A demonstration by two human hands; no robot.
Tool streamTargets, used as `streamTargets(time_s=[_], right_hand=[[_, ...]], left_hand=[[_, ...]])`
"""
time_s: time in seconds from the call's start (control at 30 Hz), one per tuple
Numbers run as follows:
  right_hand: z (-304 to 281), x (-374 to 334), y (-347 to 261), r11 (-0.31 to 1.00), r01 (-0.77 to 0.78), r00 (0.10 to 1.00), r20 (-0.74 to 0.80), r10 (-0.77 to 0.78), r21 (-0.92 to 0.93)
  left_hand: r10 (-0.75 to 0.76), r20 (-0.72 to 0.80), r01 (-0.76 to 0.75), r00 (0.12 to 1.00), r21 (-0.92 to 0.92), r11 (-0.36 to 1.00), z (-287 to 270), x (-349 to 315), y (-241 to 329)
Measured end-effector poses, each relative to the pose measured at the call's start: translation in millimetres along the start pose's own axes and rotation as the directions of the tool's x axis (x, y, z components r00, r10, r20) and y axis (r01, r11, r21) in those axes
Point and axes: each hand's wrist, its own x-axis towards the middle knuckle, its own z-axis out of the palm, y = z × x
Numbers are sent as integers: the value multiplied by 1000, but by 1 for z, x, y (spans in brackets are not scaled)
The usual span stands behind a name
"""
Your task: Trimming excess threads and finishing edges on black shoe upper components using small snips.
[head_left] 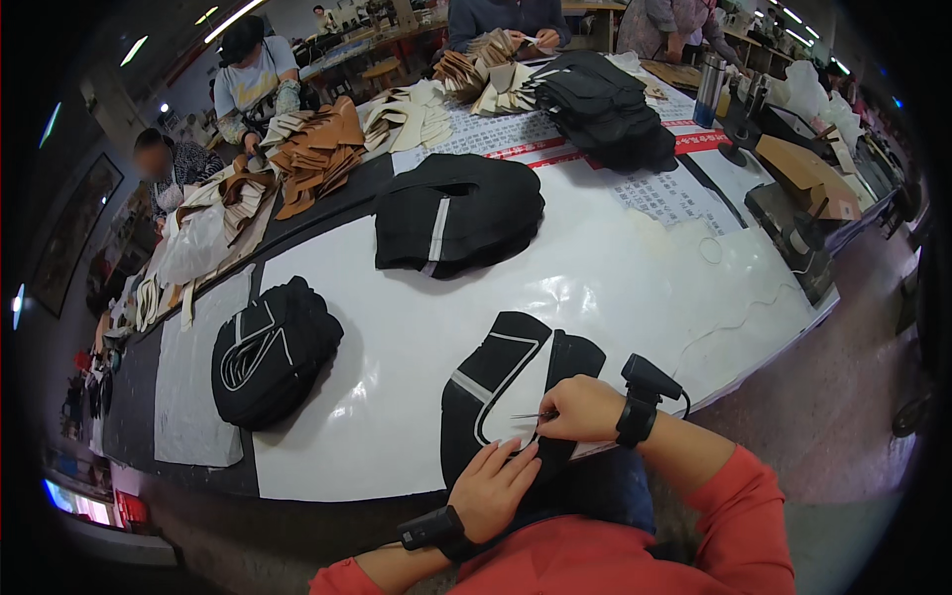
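A black cut piece with a curved opening edged in light grey and a grey stripe lies at the table's near edge, in front of me. My left hand rests flat on its lower part, fingers stretched out. Closed in a pinch, my right hand holds a thin pointed metal tool over the opening's edge. Its tip points left; whether it is snips or tweezers is too small to tell. Both wrists wear black strapped devices.
Stacks of black pieces sit at the left, centre and back of the white-covered table. Brown pieces are heaped at the far left. A flask and an open cardboard box stand right. Other people work beyond.
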Motion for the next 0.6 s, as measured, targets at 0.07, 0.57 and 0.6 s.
streamTargets(time_s=[0.07, 0.57, 0.6], right_hand=[[2, -4, 2, 1000, 12, 1000, 22, -12, 20], [-12, 3, 15, 995, 39, 999, 9, -40, 97], [-9, 3, 15, 994, 39, 999, 9, -40, 103]], left_hand=[[-8, 6, 8, 1000, -7, 1000, 1, -5, 3], [-27, -13, 27, 1000, -47, 999, 6, 3, -8], [-28, -9, 28, 1000, -55, 998, 7, 1, -7]])
